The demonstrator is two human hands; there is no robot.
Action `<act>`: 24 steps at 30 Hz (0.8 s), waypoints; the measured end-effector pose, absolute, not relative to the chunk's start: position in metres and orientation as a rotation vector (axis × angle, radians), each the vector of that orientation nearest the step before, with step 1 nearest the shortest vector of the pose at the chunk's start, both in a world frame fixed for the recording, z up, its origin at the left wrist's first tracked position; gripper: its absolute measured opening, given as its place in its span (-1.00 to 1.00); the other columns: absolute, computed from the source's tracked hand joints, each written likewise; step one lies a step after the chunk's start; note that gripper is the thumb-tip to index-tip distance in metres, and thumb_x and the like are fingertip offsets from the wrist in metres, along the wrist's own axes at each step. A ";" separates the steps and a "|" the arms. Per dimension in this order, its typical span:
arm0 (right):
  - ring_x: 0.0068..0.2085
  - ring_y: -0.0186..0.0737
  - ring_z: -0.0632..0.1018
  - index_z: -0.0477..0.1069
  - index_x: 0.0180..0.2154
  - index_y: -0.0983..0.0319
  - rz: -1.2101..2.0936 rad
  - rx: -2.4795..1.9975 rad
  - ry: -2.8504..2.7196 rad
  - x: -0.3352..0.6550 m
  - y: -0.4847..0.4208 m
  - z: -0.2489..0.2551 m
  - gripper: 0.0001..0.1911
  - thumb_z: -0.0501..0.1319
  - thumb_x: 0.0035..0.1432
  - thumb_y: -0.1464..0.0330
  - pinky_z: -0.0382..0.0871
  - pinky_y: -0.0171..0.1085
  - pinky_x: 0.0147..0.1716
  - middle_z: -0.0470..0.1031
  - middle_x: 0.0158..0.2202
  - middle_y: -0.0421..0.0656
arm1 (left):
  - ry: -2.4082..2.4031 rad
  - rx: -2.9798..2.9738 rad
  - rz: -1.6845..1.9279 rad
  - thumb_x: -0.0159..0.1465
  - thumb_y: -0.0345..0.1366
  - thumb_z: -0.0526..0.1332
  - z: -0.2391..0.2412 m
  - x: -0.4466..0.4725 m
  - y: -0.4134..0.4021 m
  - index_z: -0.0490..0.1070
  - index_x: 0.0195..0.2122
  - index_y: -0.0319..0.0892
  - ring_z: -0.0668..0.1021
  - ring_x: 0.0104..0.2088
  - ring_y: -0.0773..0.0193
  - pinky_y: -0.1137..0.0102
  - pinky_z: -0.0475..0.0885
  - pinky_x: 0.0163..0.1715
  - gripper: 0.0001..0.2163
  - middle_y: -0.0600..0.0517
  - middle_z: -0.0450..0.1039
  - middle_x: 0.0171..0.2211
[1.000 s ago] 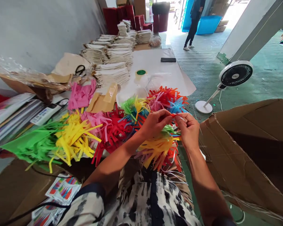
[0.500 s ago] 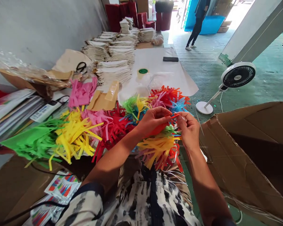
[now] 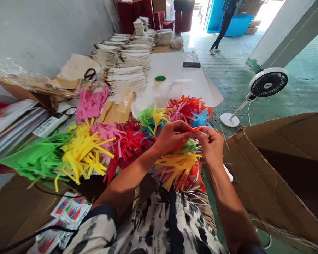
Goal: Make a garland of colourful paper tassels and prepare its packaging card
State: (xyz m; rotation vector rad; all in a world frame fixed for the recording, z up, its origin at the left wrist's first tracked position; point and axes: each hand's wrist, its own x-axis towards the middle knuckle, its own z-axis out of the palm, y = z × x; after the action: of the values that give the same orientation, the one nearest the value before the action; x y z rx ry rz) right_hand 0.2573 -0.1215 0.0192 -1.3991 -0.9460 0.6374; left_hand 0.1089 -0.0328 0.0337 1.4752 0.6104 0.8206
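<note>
Since the earlier frame, your left hand (image 3: 174,135) and right hand (image 3: 212,141) have drawn closer over the orange strip (image 3: 196,129), a bit of orange now shows past your right knuckles, and the far person (image 3: 224,28) has leaned into a stride. Both hands are nearly closed, thumb and forefinger pinching the strip, above the yellow fringe (image 3: 172,163) near the desk (image 3: 172,68) edge. With so little strip showing between your fingers, an uneven pull could tear it or let it slip. The green tuft (image 3: 190,145) just below could snag in your pinch. If the fan (image 3: 268,85) at right blows your way, light strips might drift off toward the cardboard box (image 3: 250,169).
</note>
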 end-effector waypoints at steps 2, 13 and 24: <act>-0.53 -0.39 0.15 0.62 -0.21 0.20 0.628 -1.407 -0.948 0.257 -0.121 0.019 -0.64 0.38 0.19 0.04 0.17 -0.34 -0.53 0.11 -0.58 -0.36 | 0.603 1.455 0.807 0.11 -0.05 0.56 0.034 0.108 -0.032 0.60 -0.27 -0.20 0.57 -0.34 0.34 0.41 0.50 -0.30 -0.65 0.01 0.62 -0.32; -0.52 -0.37 0.16 0.63 -0.21 0.20 0.589 -1.444 -1.027 0.256 -0.121 0.016 -0.77 0.27 0.22 0.22 0.05 -0.34 -0.53 0.22 -0.54 -0.33 | 0.660 1.633 0.836 0.28 -0.05 0.44 0.034 0.105 -0.031 0.67 -0.19 -0.17 0.60 -0.33 0.32 0.40 0.49 -0.29 -0.72 -0.02 0.68 -0.28; -0.52 -0.38 0.15 0.45 -0.40 0.20 0.484 -1.568 -1.011 0.252 -0.120 0.015 -0.87 0.26 0.13 0.27 0.02 -0.31 -0.50 0.13 -0.57 -0.38 | 0.748 2.149 1.044 0.36 -0.24 0.35 0.031 0.105 -0.039 0.65 -0.17 -0.11 0.65 -0.24 0.25 0.36 0.47 -0.16 -0.89 0.00 0.70 -0.23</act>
State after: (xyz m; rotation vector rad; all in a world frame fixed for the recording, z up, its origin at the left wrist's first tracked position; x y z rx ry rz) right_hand 0.2515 -0.1198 0.0147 -1.5677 -1.0110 0.4839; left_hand 0.1050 -0.0391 0.0311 2.1486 0.7477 1.0440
